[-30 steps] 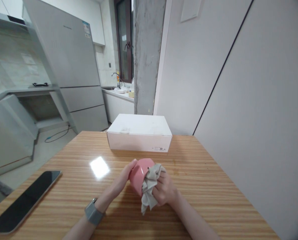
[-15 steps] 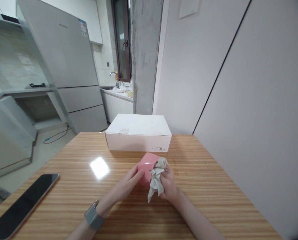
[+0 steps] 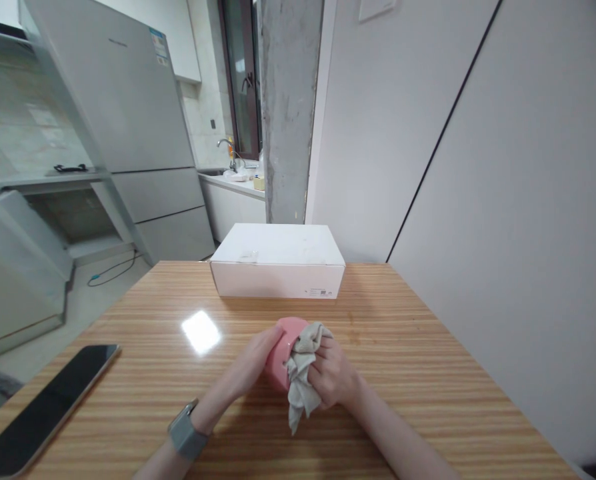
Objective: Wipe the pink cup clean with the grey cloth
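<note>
Left hand (image 3: 248, 363) grips pink bowl (image 3: 279, 360); right hand (image 3: 334, 373) presses grey cloth (image 3: 302, 373) against it; white box (image 3: 278, 267) beyond, on wooden table (image 3: 428, 400).

On my feed I count one left hand (image 3: 248, 360), one right hand (image 3: 334, 375), one pink bowl (image 3: 281, 367), one grey cloth (image 3: 301, 375), one white box (image 3: 278, 261), one black tablet (image 3: 48, 413), one smartwatch (image 3: 185, 432), one wooden bench (image 3: 428, 400), one refrigerator (image 3: 111, 87) and one faucet (image 3: 227, 152).

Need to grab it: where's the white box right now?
The white cardboard box sits at the far edge of the wooden table, centred in the head view, just beyond the pink bowl and in front of the concrete pillar.
</note>
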`<state>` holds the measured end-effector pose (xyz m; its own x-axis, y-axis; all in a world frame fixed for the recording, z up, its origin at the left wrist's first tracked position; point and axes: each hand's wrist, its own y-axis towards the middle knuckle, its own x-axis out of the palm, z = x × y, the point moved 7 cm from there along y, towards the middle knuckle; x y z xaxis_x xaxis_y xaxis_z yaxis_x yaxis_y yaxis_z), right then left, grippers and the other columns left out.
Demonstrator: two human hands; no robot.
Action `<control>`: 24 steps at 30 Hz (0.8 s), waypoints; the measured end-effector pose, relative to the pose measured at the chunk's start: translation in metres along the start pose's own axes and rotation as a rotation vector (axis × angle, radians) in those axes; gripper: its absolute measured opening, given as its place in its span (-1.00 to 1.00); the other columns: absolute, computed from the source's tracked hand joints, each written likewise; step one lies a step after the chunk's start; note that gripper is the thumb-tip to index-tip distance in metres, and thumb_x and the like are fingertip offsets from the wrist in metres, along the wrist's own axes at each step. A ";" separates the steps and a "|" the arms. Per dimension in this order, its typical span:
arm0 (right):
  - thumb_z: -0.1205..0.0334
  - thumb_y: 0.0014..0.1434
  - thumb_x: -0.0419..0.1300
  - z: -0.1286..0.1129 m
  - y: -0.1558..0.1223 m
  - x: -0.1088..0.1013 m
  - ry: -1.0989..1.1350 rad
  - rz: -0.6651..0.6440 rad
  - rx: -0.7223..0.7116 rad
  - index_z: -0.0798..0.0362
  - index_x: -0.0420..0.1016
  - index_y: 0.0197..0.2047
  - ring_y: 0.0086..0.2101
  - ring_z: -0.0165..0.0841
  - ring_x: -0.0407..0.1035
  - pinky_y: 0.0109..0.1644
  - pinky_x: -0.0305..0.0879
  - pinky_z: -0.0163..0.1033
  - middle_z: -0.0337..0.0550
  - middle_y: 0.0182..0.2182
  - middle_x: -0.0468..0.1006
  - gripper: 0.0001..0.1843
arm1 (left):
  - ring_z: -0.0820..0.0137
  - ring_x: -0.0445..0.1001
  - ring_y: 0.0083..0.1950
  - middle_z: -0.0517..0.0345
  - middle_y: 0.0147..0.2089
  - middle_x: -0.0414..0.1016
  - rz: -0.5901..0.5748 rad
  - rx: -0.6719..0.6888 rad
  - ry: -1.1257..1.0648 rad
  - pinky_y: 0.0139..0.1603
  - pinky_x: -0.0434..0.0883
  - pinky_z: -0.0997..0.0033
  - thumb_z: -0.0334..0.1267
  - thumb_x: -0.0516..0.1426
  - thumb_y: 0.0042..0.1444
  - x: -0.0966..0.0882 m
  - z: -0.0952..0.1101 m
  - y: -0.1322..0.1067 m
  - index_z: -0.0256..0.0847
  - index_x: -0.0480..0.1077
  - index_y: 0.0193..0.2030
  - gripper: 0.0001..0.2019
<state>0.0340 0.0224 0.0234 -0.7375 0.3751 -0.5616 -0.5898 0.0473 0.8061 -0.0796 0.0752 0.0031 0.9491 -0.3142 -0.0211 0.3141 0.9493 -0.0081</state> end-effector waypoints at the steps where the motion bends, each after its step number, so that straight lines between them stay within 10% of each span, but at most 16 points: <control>1: 0.15 0.19 -0.10 0.002 0.000 -0.002 0.011 0.007 0.031 0.07 0.44 -0.28 -0.47 -0.26 0.38 -0.27 0.29 -0.12 -0.11 -0.57 0.49 -0.68 | 0.14 0.42 0.03 0.05 -0.07 0.56 -0.002 0.011 0.001 0.10 0.29 0.26 0.10 0.02 0.14 0.001 0.002 -0.001 -0.27 0.52 -0.16 -0.53; 10: 0.12 0.16 -0.13 0.026 -0.005 -0.020 -0.015 0.133 0.327 0.01 0.32 -0.44 -0.50 -0.22 0.33 -0.38 0.25 -0.11 -0.13 -0.60 0.39 -0.71 | 0.25 0.24 0.24 0.11 0.16 0.40 -0.104 0.085 -0.051 0.28 0.11 0.30 -0.07 0.07 0.16 0.011 0.003 -0.006 -0.15 0.35 0.11 -0.60; 18: 0.22 0.18 -0.07 -0.001 0.003 -0.002 -0.077 0.027 -0.022 0.11 0.42 -0.41 -0.48 -0.29 0.36 -0.27 0.29 -0.14 -0.10 -0.61 0.43 -0.71 | 0.15 0.43 0.01 0.00 -0.15 0.55 0.065 -0.042 -0.086 0.08 0.32 0.24 0.12 0.03 0.12 0.002 -0.018 0.009 -0.29 0.46 -0.12 -0.51; 24: 0.10 0.19 -0.09 0.005 -0.001 0.002 -0.027 0.031 0.070 0.10 0.44 -0.33 -0.40 -0.25 0.42 -0.16 0.29 -0.09 -0.04 -0.52 0.50 -0.65 | 0.13 0.32 0.16 0.01 0.05 0.48 0.092 0.012 0.037 0.23 0.17 0.17 0.07 0.07 0.10 -0.001 -0.005 0.005 -0.27 0.42 -0.04 -0.54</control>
<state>0.0344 0.0275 0.0219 -0.7452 0.4018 -0.5321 -0.5420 0.0998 0.8344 -0.0791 0.0805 -0.0022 0.9726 -0.2253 -0.0579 0.2261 0.9741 0.0078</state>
